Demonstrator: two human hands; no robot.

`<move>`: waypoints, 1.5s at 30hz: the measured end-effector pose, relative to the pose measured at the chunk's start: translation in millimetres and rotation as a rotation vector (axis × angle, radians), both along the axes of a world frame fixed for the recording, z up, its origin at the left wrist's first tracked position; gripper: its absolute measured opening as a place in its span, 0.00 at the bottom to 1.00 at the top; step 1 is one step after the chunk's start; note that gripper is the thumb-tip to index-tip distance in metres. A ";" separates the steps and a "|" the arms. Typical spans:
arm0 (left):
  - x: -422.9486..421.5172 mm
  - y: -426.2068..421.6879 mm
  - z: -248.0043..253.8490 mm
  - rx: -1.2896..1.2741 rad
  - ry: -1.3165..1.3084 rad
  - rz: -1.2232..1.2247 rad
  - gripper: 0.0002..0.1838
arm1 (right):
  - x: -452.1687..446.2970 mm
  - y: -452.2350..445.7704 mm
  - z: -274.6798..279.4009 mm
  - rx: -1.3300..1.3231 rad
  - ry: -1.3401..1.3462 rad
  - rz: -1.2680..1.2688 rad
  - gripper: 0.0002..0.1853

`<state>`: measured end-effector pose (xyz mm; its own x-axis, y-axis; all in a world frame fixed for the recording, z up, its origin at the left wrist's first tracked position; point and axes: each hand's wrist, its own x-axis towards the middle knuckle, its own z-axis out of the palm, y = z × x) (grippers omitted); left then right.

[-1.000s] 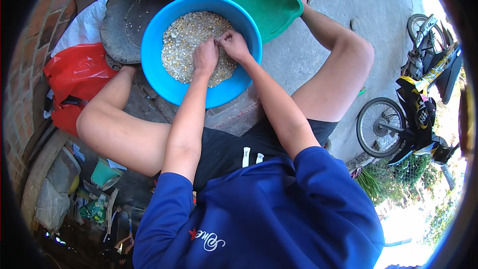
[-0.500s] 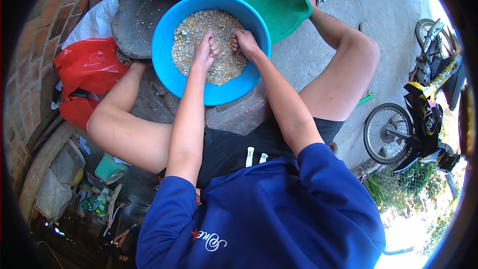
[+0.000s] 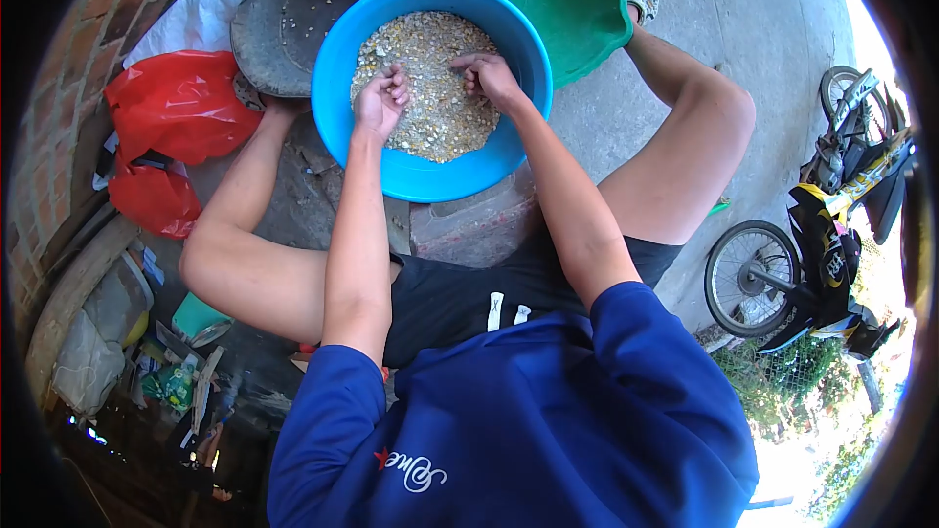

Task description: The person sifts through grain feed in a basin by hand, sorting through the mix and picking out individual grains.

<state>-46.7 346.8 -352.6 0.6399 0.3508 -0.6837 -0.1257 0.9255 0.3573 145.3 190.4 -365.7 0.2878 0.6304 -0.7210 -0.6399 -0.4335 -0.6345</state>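
A blue basin [image 3: 430, 186] between my legs holds a layer of coarse yellow and whitish cracked grain [image 3: 435, 132]. My left hand [image 3: 381, 103] hovers over the left part of the grain, palm turned inward, its fingers loosely bent and apart. On the other side my right hand [image 3: 489, 78] is above the grain, index finger stretched toward the left and the other fingers curled. Neither hand shows anything held. Whether the fingertips touch the grain, I cannot tell.
Behind the blue basin stand a dark, worn pan [image 3: 284, 39] with scattered grains and a green basin [image 3: 577, 0]. A red plastic bag [image 3: 181, 103] and white sack [image 3: 196, 24] lie at left by a brick wall [image 3: 73, 88]. A motorcycle [image 3: 822, 225] is at right.
Both hands have loosened from closed fists: the left fingers have uncurled partly, and the right index finger now points out. The hands are slightly farther apart. The view has shifted a little.
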 end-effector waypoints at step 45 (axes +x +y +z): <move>15.8 -20.2 10.1 1.110 0.664 -0.139 0.13 | -6.0 -4.3 15.3 0.095 0.276 0.055 0.09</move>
